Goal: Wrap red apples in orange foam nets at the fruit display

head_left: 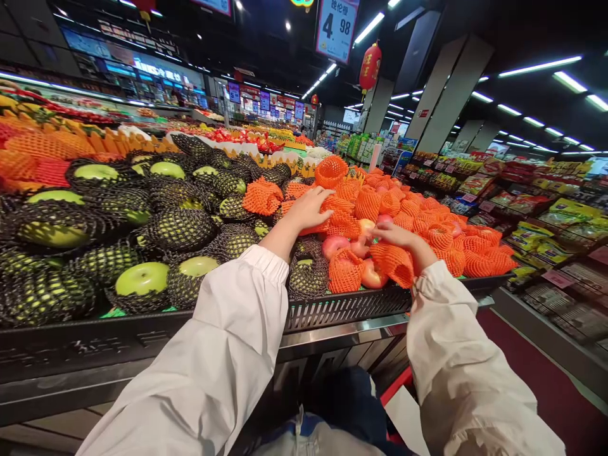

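Observation:
My left hand (310,209) lies palm down over fruit in orange foam nets (342,218), its fingers spread and nothing seen in its grip. To the right, my right hand (396,234) reaches in among reddish apples, fingers stretched out near an apple (365,228). Just below it is an orange foam net (393,263). A bare reddish apple (373,275) and another apple (335,246) show between the hands. One orange-netted fruit (345,270) sits at the front rim. Close under my left wrist is a green fruit in a black net (308,269).
Green apples in black foam nets (178,229) fill the left side. A black slatted tray edge (346,310) runs along the front, above a metal rail (344,334). Shelves of packaged goods (546,234) stand right. A price sign (336,28) hangs above.

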Demonstrator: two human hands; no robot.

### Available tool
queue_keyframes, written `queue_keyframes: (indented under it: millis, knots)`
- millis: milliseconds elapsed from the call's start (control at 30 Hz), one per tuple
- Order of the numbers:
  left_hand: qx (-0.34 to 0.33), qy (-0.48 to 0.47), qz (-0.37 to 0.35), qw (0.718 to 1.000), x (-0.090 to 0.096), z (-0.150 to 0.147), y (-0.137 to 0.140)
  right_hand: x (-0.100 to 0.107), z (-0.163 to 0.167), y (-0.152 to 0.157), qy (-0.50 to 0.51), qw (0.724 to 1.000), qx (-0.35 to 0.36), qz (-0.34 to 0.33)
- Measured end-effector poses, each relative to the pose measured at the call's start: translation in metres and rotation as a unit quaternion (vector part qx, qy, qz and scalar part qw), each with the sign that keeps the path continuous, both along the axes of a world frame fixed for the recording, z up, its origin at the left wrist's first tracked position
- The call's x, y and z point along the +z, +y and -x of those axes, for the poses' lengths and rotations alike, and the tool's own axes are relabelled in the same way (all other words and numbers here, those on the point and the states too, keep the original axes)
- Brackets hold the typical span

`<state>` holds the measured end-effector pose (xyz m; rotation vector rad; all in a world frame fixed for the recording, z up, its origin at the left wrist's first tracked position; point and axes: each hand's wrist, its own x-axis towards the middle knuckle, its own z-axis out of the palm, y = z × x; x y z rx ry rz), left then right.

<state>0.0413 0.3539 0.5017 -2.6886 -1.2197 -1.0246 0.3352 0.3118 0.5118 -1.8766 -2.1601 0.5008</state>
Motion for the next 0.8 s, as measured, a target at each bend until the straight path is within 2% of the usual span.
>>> queue_keyframes:
  millis: [33,100,167,233,333,433,533,600,700,800]
  knots:
    - [0.0,-0.001,0.001,1.0,0.0,0.0,0.0,-0.005,0.009,0.003,-0.082,0.996,-0.014,-0.014]
    - [-0.001,0.0,0.003,1.0,0.001,0.0,-0.001,-0.012,0.026,0.007,-0.207,0.978,-0.032,0.001]
    - [-0.005,0.003,0.003,1.0,0.001,0.001,-0.002,-0.018,0.039,0.009,-0.265,0.963,-0.027,0.039]
    - [-0.012,0.007,0.003,1.0,0.0,0.001,-0.002,-0.021,0.048,0.009,-0.282,0.958,-0.015,0.05]
    - [-0.022,0.015,0.004,1.0,0.0,0.001,-0.001,-0.02,0.051,0.002,-0.296,0.955,-0.017,-0.01]
    - [-0.022,0.028,0.002,0.999,0.001,0.0,0.0,-0.008,0.043,-0.012,-0.287,0.95,-0.047,-0.114]
    - [-0.021,0.04,-0.012,0.999,0.002,-0.001,-0.003,0.009,0.028,-0.031,-0.215,0.943,-0.117,-0.227]
    - [-0.023,0.047,-0.023,0.998,0.004,-0.004,-0.008,0.02,0.017,-0.047,-0.123,0.925,-0.178,-0.312]
    - [-0.021,0.065,-0.032,0.997,0.006,-0.014,-0.02,0.028,0.001,-0.076,0.064,0.86,-0.253,-0.438]
    - [0.008,0.098,-0.024,0.995,0.01,-0.03,-0.039,0.02,-0.016,-0.111,0.275,0.783,-0.236,-0.505]
